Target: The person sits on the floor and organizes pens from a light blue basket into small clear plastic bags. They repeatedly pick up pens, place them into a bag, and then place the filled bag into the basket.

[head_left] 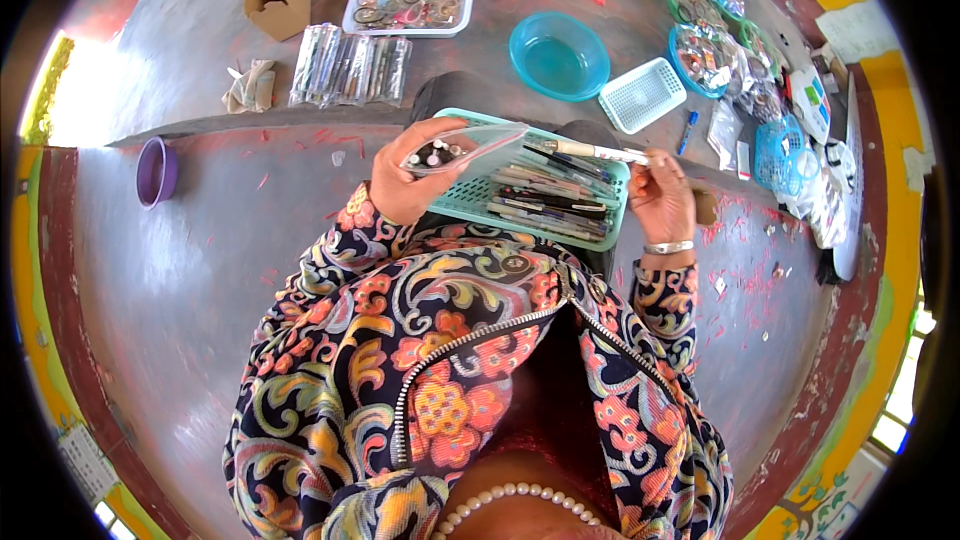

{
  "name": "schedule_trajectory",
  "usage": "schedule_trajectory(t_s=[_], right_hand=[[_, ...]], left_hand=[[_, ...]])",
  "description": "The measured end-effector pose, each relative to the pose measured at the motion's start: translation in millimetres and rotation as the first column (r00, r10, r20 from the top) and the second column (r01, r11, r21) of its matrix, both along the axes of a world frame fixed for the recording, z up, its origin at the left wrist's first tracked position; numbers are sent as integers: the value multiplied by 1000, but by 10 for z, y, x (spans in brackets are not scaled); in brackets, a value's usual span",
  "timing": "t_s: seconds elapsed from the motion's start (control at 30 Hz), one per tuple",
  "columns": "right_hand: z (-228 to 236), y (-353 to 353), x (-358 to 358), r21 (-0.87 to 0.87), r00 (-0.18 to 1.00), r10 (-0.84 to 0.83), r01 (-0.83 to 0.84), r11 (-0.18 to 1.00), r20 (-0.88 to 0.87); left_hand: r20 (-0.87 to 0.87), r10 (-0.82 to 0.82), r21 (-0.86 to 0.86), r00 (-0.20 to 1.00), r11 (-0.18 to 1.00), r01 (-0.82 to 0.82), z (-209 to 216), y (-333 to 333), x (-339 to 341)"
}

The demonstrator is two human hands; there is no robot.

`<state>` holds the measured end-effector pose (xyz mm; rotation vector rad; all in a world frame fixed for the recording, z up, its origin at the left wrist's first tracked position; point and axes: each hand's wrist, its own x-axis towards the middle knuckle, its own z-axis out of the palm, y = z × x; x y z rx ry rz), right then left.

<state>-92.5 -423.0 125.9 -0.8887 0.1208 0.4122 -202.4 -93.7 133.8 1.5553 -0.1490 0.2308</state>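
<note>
Holding a clear bag (490, 143) in my left hand (405, 175), I pinch a pale pen (592, 150) in my right hand (664, 198); the green basket (452, 202), with more pens (550, 205) inside, sits between them.

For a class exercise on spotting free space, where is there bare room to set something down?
On the grey surface, one patch lies between the clear packets and the teal basin, another left of the cardboard box. The surface's right end is crowded with filled baskets and plastic bags, and pens crowd the green basket.
</note>
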Motion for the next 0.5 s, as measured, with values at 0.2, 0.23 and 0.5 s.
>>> schedule_trajectory(t_s=[0.2, 0.23, 0.5], right_hand=[[948, 381, -10, -225, 869, 130, -22, 974, 477], [1081, 456, -36, -285, 830, 171, -15, 958, 531], [1592, 1006, -172, -708, 509, 567, 126, 695, 647]], left_hand=[[-33, -33, -18, 999, 999, 32, 44, 4, -18], [-32, -40, -9, 999, 999, 40, 28, 10, -11], [8, -79, 85, 997, 993, 78, 20, 52, -21]])
